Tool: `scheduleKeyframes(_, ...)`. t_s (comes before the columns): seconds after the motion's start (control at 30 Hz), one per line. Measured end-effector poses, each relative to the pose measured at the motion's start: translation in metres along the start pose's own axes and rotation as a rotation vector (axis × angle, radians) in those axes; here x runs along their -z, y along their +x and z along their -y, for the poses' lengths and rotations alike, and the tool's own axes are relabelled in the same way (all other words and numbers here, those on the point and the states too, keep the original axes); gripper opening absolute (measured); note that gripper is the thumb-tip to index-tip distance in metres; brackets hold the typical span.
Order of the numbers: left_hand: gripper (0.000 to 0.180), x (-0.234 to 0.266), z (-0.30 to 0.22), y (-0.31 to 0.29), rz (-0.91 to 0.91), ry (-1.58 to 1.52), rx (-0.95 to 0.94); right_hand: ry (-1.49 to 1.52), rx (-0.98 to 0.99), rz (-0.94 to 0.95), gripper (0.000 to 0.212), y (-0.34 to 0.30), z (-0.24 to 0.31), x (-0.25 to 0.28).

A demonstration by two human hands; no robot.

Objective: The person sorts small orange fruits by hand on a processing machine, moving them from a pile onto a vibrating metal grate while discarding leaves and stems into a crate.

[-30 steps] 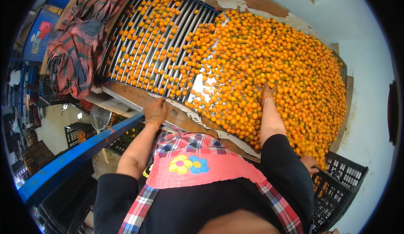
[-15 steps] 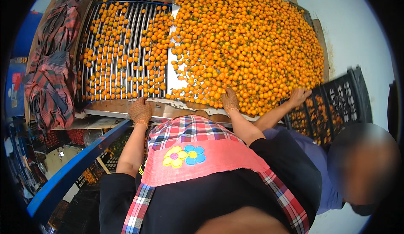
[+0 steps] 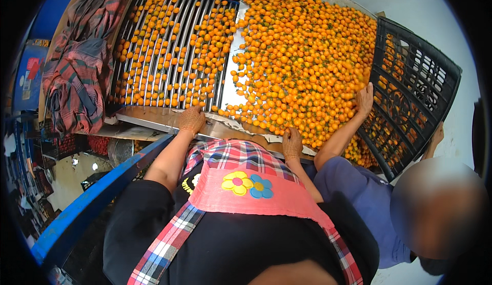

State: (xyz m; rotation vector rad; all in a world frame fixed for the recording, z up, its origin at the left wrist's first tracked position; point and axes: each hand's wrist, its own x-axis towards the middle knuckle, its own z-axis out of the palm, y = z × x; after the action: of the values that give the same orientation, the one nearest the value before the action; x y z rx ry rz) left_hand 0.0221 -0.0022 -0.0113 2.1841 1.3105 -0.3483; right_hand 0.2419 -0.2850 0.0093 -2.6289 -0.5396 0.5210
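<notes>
My left hand (image 3: 192,120) rests on the metal front ledge (image 3: 148,119) of the sorting table, fingers loosely spread beside the rollers, holding nothing. At the near edge of a heap of small round orange fruits (image 3: 302,65), which look like cherry tomatoes with green stems, lies my right hand (image 3: 292,144). Its fingers are slightly bent and a little apart, with nothing visible in them. Fruits also sit in rows on the metal roller bed (image 3: 190,26) at left. A bare white strip (image 3: 234,59) of table separates rollers and heap.
At right a person in a blue shirt (image 3: 353,182) holds a tilted black slatted crate (image 3: 410,90) over the heap's edge, fruits inside it. A plaid cloth (image 3: 82,75) hangs over the left side. A blue bar (image 3: 97,203) runs at lower left.
My right hand has drawn back from the fruits to the near edge. The co-worker's crate has risen and tipped further over the table. The view has shifted, moving the table leftward edge right.
</notes>
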Motion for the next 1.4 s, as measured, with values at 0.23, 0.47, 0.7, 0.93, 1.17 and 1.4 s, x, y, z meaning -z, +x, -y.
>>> scheduleKeyframes(0.23,0.023,-0.044,-0.019,0.064,-0.082,-0.042,-0.027,-0.183,-0.102,-0.001,0.038,0.003,-0.037,-0.028)
scheduleKeyframes(0.47,0.025,-0.044,-0.059,0.156,-0.134,0.162,-0.335,-0.112,-0.027,0.014,0.029,-0.012,-0.040,-0.027)
scheduleKeyframes(0.7,0.040,-0.006,-0.095,0.300,0.006,0.612,-0.605,-0.105,0.029,-0.126,0.025,-0.022,0.001,-0.011)
scheduleKeyframes(0.93,0.053,0.082,-0.061,0.380,0.061,0.946,-0.413,-0.150,-0.099,0.099,0.019,-0.009,0.012,0.000)
scheduleKeyframes(1.17,0.060,0.120,0.000,0.438,-0.591,0.683,0.185,-0.134,-0.107,0.091,0.017,-0.004,0.021,-0.003)
scheduleKeyframes(1.4,0.046,0.052,-0.086,0.431,-0.186,0.730,-0.687,-0.154,-0.127,0.146,0.018,-0.006,0.019,0.000)
